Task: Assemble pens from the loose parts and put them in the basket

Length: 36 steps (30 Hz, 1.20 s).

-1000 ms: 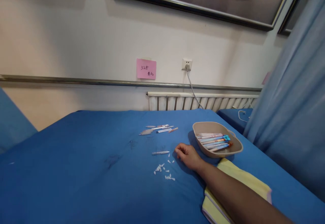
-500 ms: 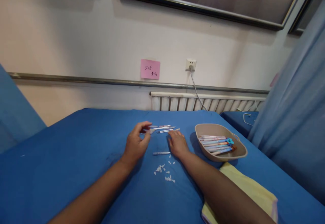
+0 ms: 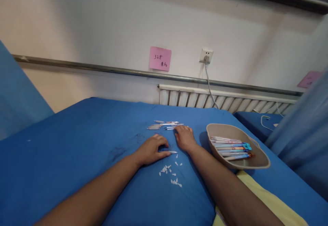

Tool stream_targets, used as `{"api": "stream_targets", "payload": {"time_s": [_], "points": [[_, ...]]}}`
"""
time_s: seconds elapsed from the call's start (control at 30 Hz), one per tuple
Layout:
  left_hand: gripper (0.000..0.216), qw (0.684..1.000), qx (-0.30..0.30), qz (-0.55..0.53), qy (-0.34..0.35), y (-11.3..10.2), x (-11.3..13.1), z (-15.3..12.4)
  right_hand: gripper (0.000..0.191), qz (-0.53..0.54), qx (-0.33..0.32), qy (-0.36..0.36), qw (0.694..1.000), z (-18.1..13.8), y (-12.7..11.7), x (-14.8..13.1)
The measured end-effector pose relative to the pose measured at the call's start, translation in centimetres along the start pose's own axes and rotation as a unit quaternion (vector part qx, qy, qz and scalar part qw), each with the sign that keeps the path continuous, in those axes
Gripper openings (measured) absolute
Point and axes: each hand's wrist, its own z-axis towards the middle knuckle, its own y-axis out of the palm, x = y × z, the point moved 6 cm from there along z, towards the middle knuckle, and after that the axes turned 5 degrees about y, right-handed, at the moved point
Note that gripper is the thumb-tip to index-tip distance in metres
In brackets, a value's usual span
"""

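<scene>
My left hand (image 3: 153, 149) rests on the blue sheet (image 3: 77, 157), thumb and fingers curved apart around a single pen (image 3: 173, 152). The thumb lies along the pen, whose far end is partly hidden by the hand. My right hand (image 3: 185, 138) lies palm down with its fingers loosely bent, fingertips at the right ends of a loose group of pens (image 3: 160, 125); I see nothing held in it. Several small white cone-shaped tips (image 3: 165, 169) are scattered on the sheet below the left hand.
To the right stands a beige basket (image 3: 238, 164) with several pens (image 3: 230, 147) inside. A yellow cloth (image 3: 266, 198) lies under my right forearm. Behind are a radiator (image 3: 192, 98), a metal rail (image 3: 115, 70) and a socket with a plug (image 3: 206, 56). Blue curtains (image 3: 307, 127) hang at the sides.
My left hand has moved from the group of pens down toward me to the single pen. My right hand stays beside the group. The camera view has tilted down.
</scene>
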Motion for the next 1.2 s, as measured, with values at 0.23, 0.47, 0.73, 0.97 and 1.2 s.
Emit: {"api": "stream_targets", "payload": {"time_s": [0.23, 0.47, 0.73, 0.97, 1.2], "points": [[0.019, 1.0, 0.001, 0.007, -0.005, 0.3, -0.2, -0.1, 0.03, 0.006, -0.005, -0.006, 1.0, -0.1, -0.2, -0.1], [0.017, 0.997, 0.048, 0.004, -0.063, -0.2, -1.4, -0.2, 0.034, 0.015, -0.012, -0.005, 1.0, -0.1, 0.2, 0.0], [0.023, 0.962, 0.151, -0.13, -0.186, -0.7, -4.5, -0.6, 0.024, -0.003, -0.025, 0.006, 1.0, -0.2, -0.1, 0.2], [0.034, 0.91, 0.282, -0.136, -0.273, -1.9, -8.5, -1.9, 0.021, -0.03, -0.052, -0.027, 0.998, -0.2, -0.2, 0.4], [0.025, 0.931, 0.254, -0.038, -0.26, -2.6, -8.3, -2.3, 0.022, -0.048, -0.076, -0.045, 0.995, -0.6, -0.5, -0.7]]}}
